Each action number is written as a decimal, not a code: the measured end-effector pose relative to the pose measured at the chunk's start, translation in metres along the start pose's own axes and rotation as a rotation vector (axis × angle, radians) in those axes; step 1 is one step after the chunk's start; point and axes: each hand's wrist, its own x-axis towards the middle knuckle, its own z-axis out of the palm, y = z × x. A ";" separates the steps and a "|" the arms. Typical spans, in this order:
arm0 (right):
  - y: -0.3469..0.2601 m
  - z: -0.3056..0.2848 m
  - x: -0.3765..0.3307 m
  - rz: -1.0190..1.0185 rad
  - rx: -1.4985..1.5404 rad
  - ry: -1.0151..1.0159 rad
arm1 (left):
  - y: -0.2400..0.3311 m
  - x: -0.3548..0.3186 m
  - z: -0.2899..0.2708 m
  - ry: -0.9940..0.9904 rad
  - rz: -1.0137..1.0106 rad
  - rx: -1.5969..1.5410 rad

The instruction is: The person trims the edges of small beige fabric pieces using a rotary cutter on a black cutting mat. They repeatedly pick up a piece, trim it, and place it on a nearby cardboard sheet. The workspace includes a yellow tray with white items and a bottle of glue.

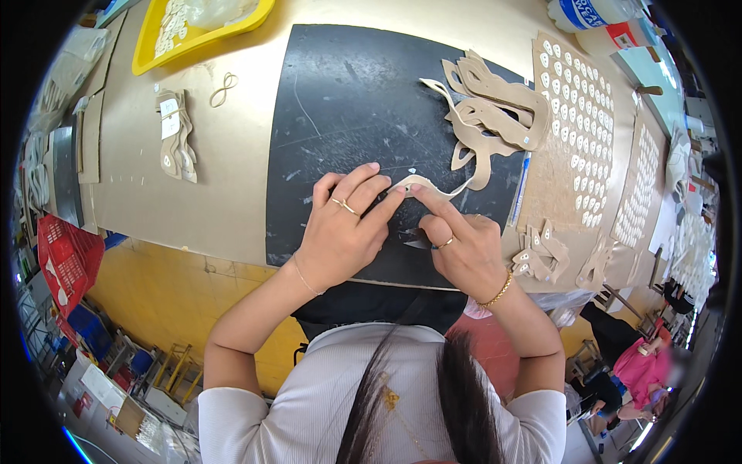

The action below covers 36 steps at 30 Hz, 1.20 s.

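Observation:
A curved beige cut piece (439,191), like a strip of shoe upper, lies on the black cutting mat (332,100). My left hand (345,220) presses its index fingertip on the near end of the piece, the other fingers bent above the mat. From the other side my right hand (469,246) sets its index fingertip on the same end, its remaining fingers curled under. Both thumbs are mostly hidden. A tiny dark-centred white spot shows between the two fingertips. Just beyond them a small white patch (412,171) lies on the mat.
More beige cut pieces (502,100) are stacked at the mat's far right. A board (553,170) with rows of small white patches stands beside it. Further left are a bundle of pieces (176,139), a rubber band (223,90) and a yellow tray (202,35). Bottles (610,31) stand far right.

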 end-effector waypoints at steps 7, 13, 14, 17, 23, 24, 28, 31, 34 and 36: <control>-0.002 -0.004 0.006 0.043 0.009 -0.070 | 0.003 0.001 0.001 -0.006 0.034 0.105; 0.004 -0.004 0.007 0.157 0.251 -0.080 | 0.004 0.012 0.001 0.013 -0.077 -0.061; 0.005 -0.008 0.008 0.229 0.379 -0.068 | 0.004 0.015 0.003 0.034 -0.123 -0.105; 0.007 -0.010 0.005 0.366 0.550 0.085 | 0.006 0.033 0.000 0.046 -0.384 -0.144; 0.008 -0.011 0.026 0.437 0.297 0.134 | 0.010 0.043 0.004 0.035 -0.452 -0.163; 0.009 -0.011 0.030 0.436 0.275 0.104 | 0.009 0.043 0.004 0.029 -0.457 -0.162; 0.012 -0.009 0.039 0.447 0.248 0.021 | 0.009 0.043 0.003 0.019 -0.463 -0.166; 0.013 -0.010 0.041 0.437 0.228 0.009 | 0.010 0.043 0.002 0.015 -0.456 -0.171; 0.011 -0.009 0.042 0.475 0.232 -0.019 | 0.008 0.042 0.002 0.006 -0.448 -0.170; 0.012 -0.007 0.043 0.462 0.207 -0.018 | 0.007 0.042 0.001 0.000 -0.444 -0.169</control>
